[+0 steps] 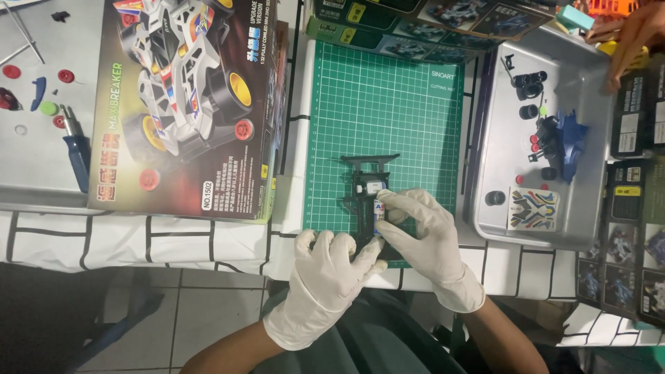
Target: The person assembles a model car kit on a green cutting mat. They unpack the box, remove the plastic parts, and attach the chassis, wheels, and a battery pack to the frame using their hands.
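Head view looks straight down on a green cutting mat [388,118], which serves as the landmark here. At the mat's near edge lies a black toy car chassis [367,181], its wide end pointing away from the person. The left hand [332,273], in a white glove, is curled closed around the near end of the chassis, just off the mat's near edge. The right hand [426,232], gloved the same way, pinches a small cylindrical battery [379,211] (white and blue, set lengthwise in the chassis) between thumb and fingertips, over the mat's near right corner. Left of the mat lies a large model car box [183,104] with a picture of a white racing car on its lid. Further left of the mat, past the box, a blue-handled screwdriver [75,149] lies on a grey surface among small red, green and blue parts [48,104]. Right of the mat sits a metal tray [589,208] holding small black wheels [530,83], a blue car body [568,138] and a colourful sticker sheet [532,209]. Beyond the tray, at the far right corner, another person's hand [630,38] reaches in
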